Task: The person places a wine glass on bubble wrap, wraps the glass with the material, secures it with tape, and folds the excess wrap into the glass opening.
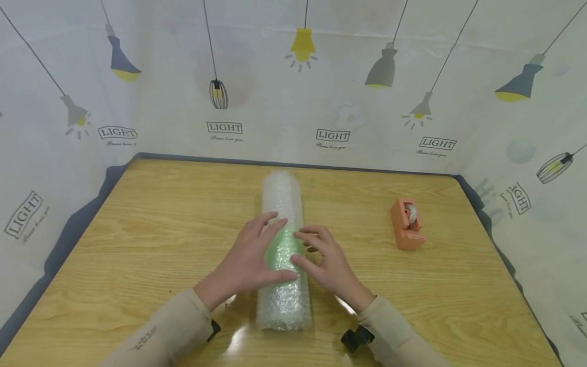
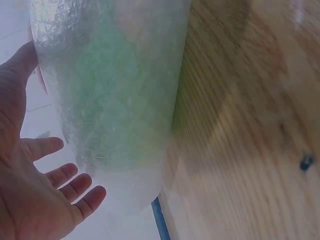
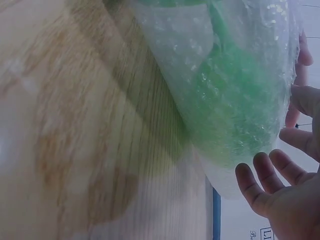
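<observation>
A roll of bubble wrap (image 1: 283, 300) lies lengthwise on the table, pointing away from me. Something green (image 2: 110, 95) shows through its layers, too blurred to name. My left hand (image 1: 245, 260) spreads over the roll's left side, thumb and fingers apart. On the opposite side my right hand (image 1: 332, 267) has loosely bent fingers by the wrap. In the right wrist view, the fingertips (image 3: 262, 160) are close beside the plastic; whether they touch it I cannot tell. Neither hand grips the roll.
An orange tape dispenser (image 1: 408, 227) with a roll of tape stands to the right on the wooden table (image 1: 137, 219). A pale backdrop (image 1: 275, 102) printed with lamps hangs behind the table and down both sides. Dark edging (image 1: 211, 160) runs along the table's back.
</observation>
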`<state>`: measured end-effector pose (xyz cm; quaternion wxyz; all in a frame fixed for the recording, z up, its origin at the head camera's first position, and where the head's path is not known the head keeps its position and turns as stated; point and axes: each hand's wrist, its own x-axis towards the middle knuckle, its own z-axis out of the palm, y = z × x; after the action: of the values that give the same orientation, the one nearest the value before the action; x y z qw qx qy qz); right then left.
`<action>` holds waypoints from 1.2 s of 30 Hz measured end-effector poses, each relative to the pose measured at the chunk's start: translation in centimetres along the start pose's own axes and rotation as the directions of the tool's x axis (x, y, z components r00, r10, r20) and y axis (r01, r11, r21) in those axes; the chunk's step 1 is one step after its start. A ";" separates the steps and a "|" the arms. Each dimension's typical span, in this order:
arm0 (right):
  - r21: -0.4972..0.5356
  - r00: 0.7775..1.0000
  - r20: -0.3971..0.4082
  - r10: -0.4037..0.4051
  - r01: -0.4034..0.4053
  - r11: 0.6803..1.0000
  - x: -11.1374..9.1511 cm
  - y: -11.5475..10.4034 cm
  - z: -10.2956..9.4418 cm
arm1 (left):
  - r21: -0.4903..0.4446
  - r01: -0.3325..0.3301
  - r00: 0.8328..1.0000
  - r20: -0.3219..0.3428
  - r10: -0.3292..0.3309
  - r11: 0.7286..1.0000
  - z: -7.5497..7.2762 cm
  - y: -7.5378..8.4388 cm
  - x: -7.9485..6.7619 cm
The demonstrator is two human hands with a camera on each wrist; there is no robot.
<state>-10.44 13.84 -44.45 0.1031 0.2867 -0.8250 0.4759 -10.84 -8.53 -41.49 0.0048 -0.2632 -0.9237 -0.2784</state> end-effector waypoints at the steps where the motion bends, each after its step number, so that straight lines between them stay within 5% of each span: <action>1: 0.003 1.000 -0.003 -0.008 0.008 1.000 0.0 0.0 0.0 | 0.005 -0.002 1.000 0.001 0.002 1.000 0.0 0.0 0.0; 11: -0.001 0.999 0.002 -0.048 0.048 0.999 0.0 0.1 0.0 | 0.046 -0.024 1.000 0.011 0.024 0.999 -0.2 -0.4 -0.1; 36: -0.063 0.987 -0.132 0.095 -0.104 0.993 -1.8 3.0 -5.2 | 0.014 0.026 0.999 0.029 -0.026 1.000 0.5 -1.1 -0.1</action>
<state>-11.25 20.09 -44.71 0.1421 0.2102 -0.8461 0.4687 -11.23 -9.02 -42.50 -0.0105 -0.2553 -0.9289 -0.2680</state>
